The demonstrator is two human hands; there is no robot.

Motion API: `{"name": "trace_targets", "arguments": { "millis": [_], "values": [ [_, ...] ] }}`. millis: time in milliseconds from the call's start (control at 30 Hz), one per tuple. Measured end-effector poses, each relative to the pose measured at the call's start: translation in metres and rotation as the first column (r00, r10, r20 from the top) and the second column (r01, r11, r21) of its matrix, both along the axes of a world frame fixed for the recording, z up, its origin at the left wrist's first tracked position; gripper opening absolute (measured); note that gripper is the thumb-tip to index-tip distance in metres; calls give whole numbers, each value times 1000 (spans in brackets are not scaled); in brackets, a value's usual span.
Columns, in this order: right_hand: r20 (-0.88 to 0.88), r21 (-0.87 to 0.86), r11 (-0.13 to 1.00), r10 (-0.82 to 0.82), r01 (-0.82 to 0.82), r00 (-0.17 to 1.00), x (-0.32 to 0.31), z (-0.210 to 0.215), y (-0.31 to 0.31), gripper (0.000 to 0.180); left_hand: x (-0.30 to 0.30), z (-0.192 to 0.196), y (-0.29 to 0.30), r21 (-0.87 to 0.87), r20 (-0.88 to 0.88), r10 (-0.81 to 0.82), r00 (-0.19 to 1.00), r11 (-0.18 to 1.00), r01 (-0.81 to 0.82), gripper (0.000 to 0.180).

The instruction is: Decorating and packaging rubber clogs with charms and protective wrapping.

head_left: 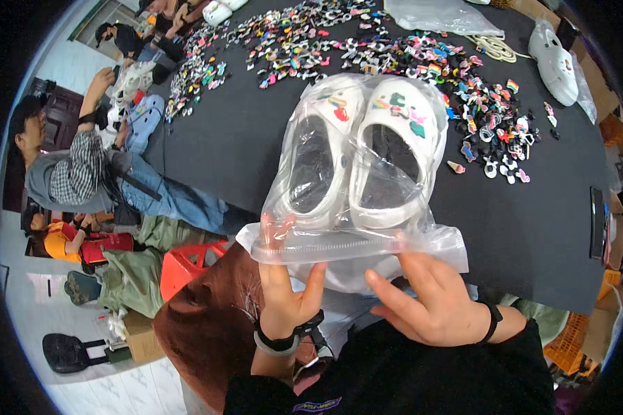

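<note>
A pair of white clogs (417, 105) with colourful charms on the toes lies side by side inside a clear plastic bag (311, 243). The bag's mouth has a ridged strip and faces me at the table's near edge. My left hand (287, 290) is at the left of this mouth, fingers stretched and seen through the plastic, thumb spread away. At the right side of the mouth, my right hand (429, 301) has its index fingertip against the plastic, with the other fingers apart. Neither hand shows a closed grip.
Loose shoe charms (298, 41) cover the far part of the dark table (526, 235). Another bagged white clog (554, 66) and a coil of cord (495, 48) are at far right. A phone-like black object (597, 221) lies rightward. A co-worker (83, 166) handles clogs at left, near a red stool (187, 270).
</note>
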State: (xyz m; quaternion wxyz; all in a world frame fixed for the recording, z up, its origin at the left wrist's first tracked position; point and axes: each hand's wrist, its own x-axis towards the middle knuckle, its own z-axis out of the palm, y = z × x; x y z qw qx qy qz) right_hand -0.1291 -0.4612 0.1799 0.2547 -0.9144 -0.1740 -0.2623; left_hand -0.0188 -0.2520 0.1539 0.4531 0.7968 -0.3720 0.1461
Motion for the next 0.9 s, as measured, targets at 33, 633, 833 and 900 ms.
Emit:
{"name": "trace_targets", "arguments": {
  "millis": [33, 633, 833, 900],
  "values": [
    [-21, 35, 997, 74, -73, 997, -2, 1, -2, 73, 0, 3, -5, -41, 13, -11, 1000, 999, 12, 81],
    [-151, 168, 978, -95, 120, 984, -27, 6, -42, 67, 36, 27, 17, 519, 20, -93, 995, 852, 69, 78],
    [-249, 198, 977, 134, -85, 959, -42, 21, -48, 53, 28, 36, 21, 423, -177, -13, 984, 902, 88, 75],
    [-146, 261, 951, 210, -167, 967, -38, 20, -52, 49, 26, 36, 14, 411, -107, -112, 988, 900, 146, 73]
  ]
}}
